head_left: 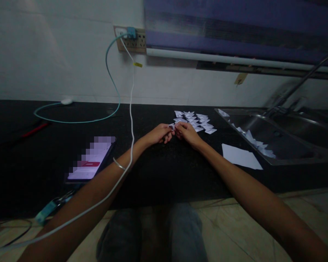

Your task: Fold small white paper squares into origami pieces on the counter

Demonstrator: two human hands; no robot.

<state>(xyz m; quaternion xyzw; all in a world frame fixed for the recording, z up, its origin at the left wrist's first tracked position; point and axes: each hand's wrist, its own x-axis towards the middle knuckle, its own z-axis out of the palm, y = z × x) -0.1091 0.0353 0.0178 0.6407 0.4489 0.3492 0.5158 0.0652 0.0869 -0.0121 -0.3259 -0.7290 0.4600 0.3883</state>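
Black counter, dim light, sink at your right. Pile of folded paper bits lies just beyond your right hand, farther from your left hand. Both hands pinch one small paper piece at fingertips, meeting mid-counter, just short of pile.

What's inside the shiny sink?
Small white paper pieces lie in a row inside the sink. The sink floor under them is covered, and the darker far basin is hard to see.
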